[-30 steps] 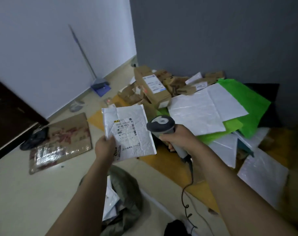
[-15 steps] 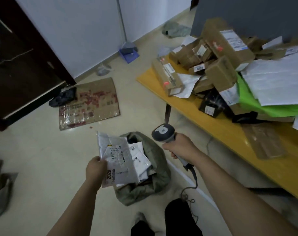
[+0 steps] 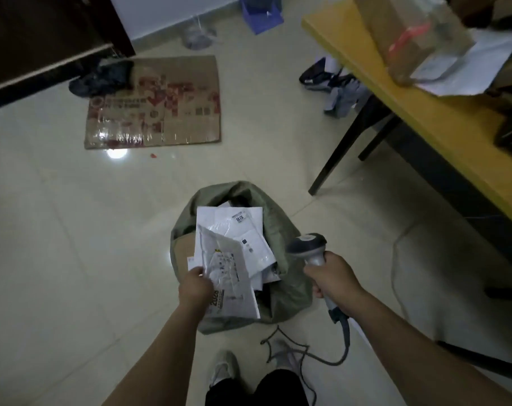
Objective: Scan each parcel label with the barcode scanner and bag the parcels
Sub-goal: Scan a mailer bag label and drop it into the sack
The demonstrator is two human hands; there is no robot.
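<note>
My left hand (image 3: 195, 288) grips a white parcel (image 3: 227, 273) by its left edge, label side up, right over the open mouth of the green sack (image 3: 284, 291) on the floor. Other white parcels (image 3: 243, 227) lie inside the sack. To the right of the sack my right hand (image 3: 332, 281) holds the grey barcode scanner (image 3: 308, 246) by its handle, head pointing up and away. The scanner's cable (image 3: 344, 344) trails down to the floor by my feet.
A yellow table (image 3: 418, 106) with dark legs runs along the right, carrying a taped cardboard box (image 3: 415, 33) and papers. A flattened cardboard sheet (image 3: 155, 104) lies on the tiled floor ahead. Dark furniture (image 3: 44, 33) stands at upper left, shoes (image 3: 319, 74) under the table.
I have turned from the table down to the floor. My left hand has brought the white parcel from in front of the scanner down over the sack. The scanner stays in my right hand.
</note>
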